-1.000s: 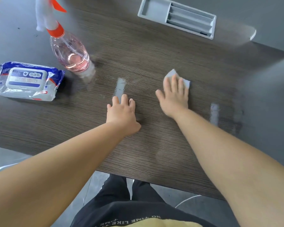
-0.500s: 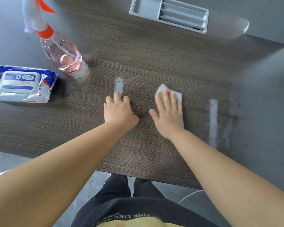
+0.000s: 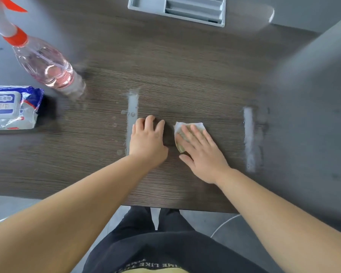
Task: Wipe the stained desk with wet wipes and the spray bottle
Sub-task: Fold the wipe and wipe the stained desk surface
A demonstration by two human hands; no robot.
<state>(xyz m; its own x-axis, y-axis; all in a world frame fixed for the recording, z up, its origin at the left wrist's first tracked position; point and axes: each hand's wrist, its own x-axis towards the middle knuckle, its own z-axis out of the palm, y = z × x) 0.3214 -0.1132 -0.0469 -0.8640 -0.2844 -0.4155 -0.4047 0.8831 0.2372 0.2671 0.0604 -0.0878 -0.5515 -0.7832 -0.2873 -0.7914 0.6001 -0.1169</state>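
- A dark garment is filling the bottom edge, just below the desk's near rim.
- Two bare forearms are reaching up and inward over the wood-grain desk.
- The right hand is lying flat, palm down, near the middle of the desk. Its fingers are straight and slightly spread and are pressing on the wipe.
- The wipe is lying crumpled on the desk under those fingers. White corners are showing beyond the fingertips, and a yellowish patch is showing beside the thumb.
- The left hand is resting on the desk just left of the wipe, apart from it. Its fingers are loosely bent and close together, holding nothing.
- A pale streak is running away from the viewer just beside the left hand's outer edge, with small round spots near it.
- A second streak is lying well to the right of the right hand, with dark smudging beside it.
- The wipe pack, blue and white, is lying flat at the far left.
- The bottle, clear with pink liquid and an orange collar, is standing just behind the pack.
- A grey tray with ribbed slots is sitting at the far edge.
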